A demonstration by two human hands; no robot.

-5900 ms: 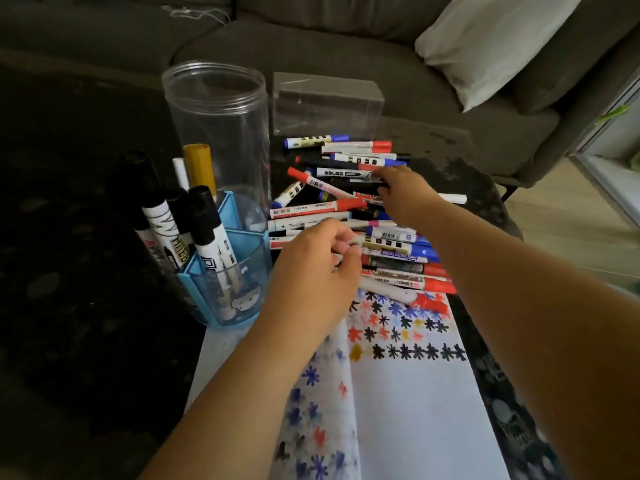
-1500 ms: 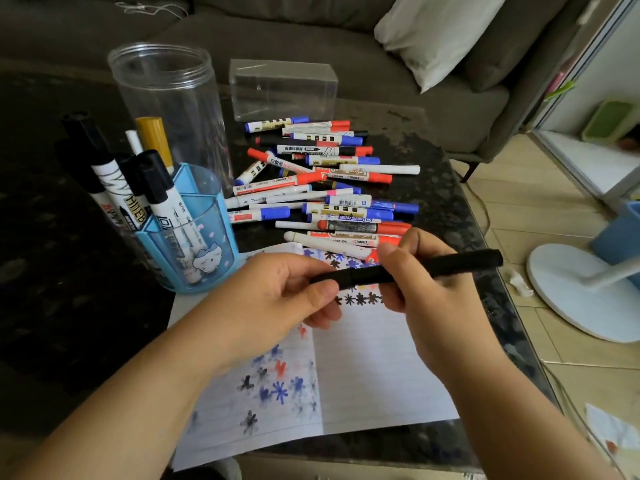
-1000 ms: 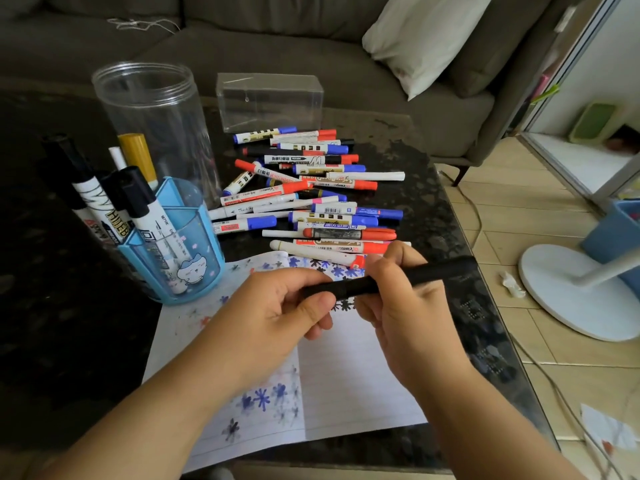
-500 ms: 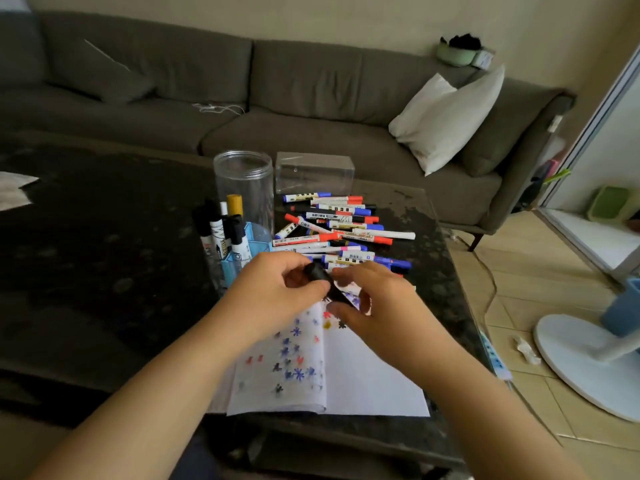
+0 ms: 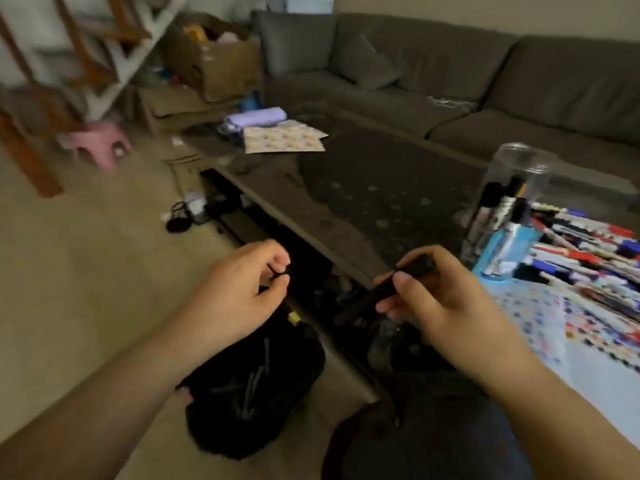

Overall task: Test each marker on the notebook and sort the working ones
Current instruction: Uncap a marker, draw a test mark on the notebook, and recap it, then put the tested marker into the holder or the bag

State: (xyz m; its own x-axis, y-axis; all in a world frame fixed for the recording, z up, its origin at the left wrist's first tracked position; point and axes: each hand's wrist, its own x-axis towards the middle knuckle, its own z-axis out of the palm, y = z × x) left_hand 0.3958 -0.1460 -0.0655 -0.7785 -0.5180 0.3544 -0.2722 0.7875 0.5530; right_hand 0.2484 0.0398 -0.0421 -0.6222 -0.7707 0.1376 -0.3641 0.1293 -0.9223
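Marker (image 5: 382,292), a black one, is held in the right hand (image 5: 440,303): the thumb and the curled fingers clamp its barrel, and it lies slanted, one end up near the index finger and the other end pointing down to the left, over the near edge of the dark coffee table (image 5: 363,188). The left hand (image 5: 242,296) is apart from the right one, over the floor; its fingers are curled and the thumb and index finger seem to pinch something small and dark, but the picture is too blurred to tell what it is. Below the left hand, on the floor, sits a black bag (image 5: 256,386) that is open at the top, with several thin dark sticks inside it and a small yellow piece at its upper edge. To the right of the right hand, on the table, lies the open notebook (image 5: 540,313) with many small coloured marks on its page. Just behind the notebook is a pile of markers (image 5: 588,254) with red, blue and black caps, and beside the pile stands a blue holder (image 5: 502,251) with a few markers upright in it. Behind the holder stands a clear plastic jar (image 5: 516,174). A grey sofa (image 5: 450,74) runs along the far side of the table.
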